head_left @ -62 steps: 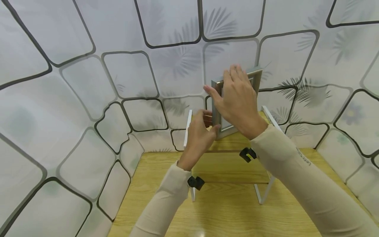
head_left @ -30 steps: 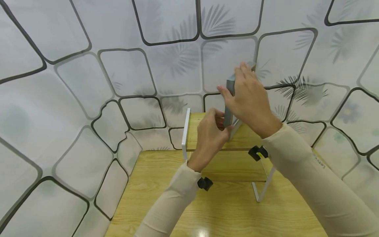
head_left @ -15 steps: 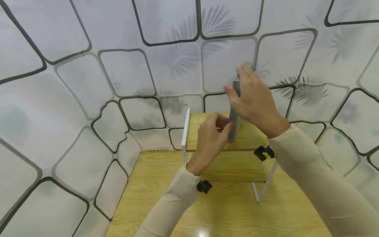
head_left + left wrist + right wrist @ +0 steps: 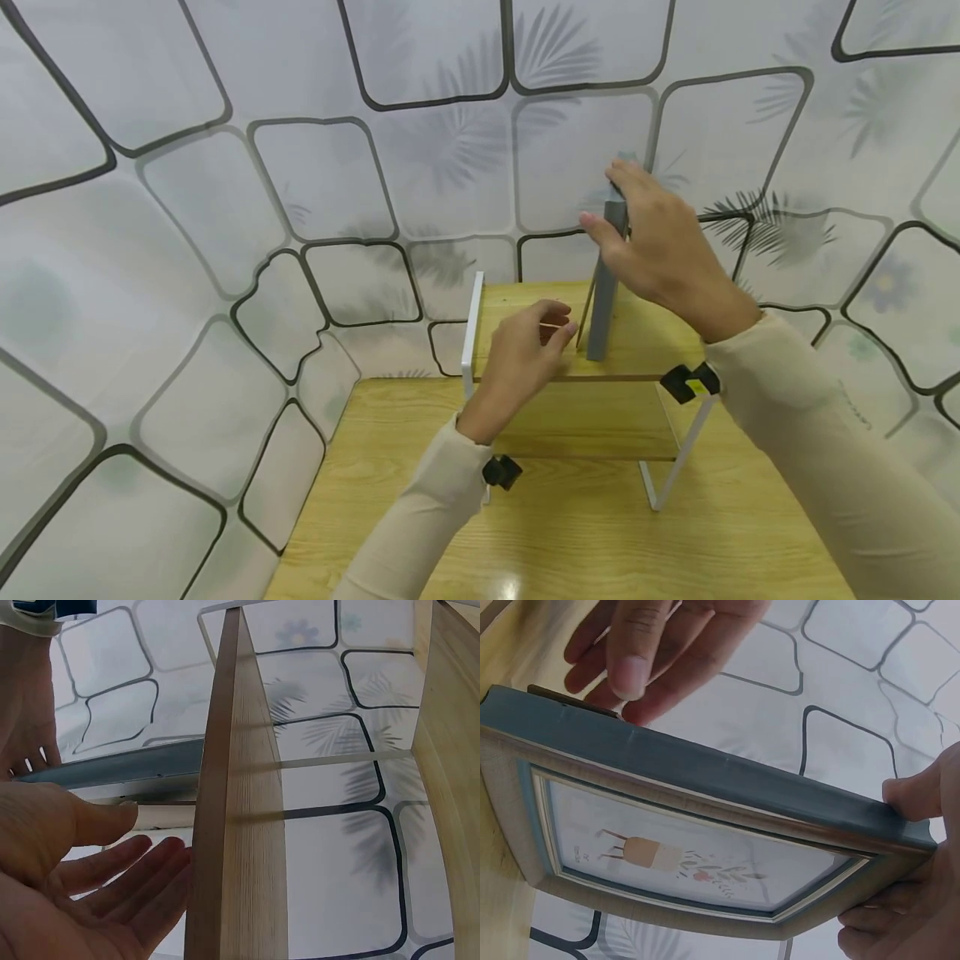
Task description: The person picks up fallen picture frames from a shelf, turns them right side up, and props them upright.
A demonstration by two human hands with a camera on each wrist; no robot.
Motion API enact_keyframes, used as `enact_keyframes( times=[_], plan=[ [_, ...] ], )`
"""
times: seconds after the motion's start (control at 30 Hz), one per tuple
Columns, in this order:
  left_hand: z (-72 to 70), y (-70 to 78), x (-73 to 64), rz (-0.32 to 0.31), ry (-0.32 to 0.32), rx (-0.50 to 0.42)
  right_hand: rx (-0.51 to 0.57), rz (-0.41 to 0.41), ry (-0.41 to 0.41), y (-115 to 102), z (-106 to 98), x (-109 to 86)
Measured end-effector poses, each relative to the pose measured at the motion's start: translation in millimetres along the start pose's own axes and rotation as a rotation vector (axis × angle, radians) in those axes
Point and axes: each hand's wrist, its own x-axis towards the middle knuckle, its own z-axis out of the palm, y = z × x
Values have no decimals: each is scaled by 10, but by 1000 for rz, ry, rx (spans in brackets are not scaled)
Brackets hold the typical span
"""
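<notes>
A picture frame [image 4: 602,292] stands upright on the upper board of a small wooden shelf [image 4: 660,337], its narrow grey side facing the head camera. My right hand [image 4: 663,246] grips its upper part, thumb on one side and fingers on the other. Behind the frame a thin brown support leg [image 4: 586,312] slants out to the left. Beside that leg is my left hand [image 4: 521,354], fingers loosely bent and holding nothing. In the right wrist view, the picture [image 4: 667,847] shows a plant in a legged pot behind glass, and the left fingertips hover near the leg.
The shelf has white metal side legs [image 4: 471,325] and a lower wooden board [image 4: 592,421]. It stands on a wood-grain table [image 4: 405,433]. Patterned cloth walls [image 4: 450,192] rise close behind and at both sides.
The frame has turned from showing its front to edge-on and shifted right, with my right hand on it. My left hand has let go of the frame's lower edge and drawn slightly away.
</notes>
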Motion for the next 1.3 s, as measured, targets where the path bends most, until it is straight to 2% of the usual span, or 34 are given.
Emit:
enact_keyframes(
  times=[0.17, 0.33, 0.5, 0.73, 1.03, 1.3],
  plan=[
    [28, 32, 1, -28, -89, -9, 22, -33, -8, 48, -52, -16],
    [53, 48, 6, -32, -113, -11, 68, -69, -18, 97, -98, -16],
    [72, 70, 22, -23, -109, -3, 106, -84, -37, 148, -119, -17],
    [122, 108, 70, 24, -95, 21, 129, -103, -58, 192, -134, -9],
    [151, 107, 86, 19, -79, 38, 136, -103, -81, 215, -149, -7],
    [107, 97, 83, 18, -50, 78, 109, -104, -84, 219, -164, 22]
  ],
)
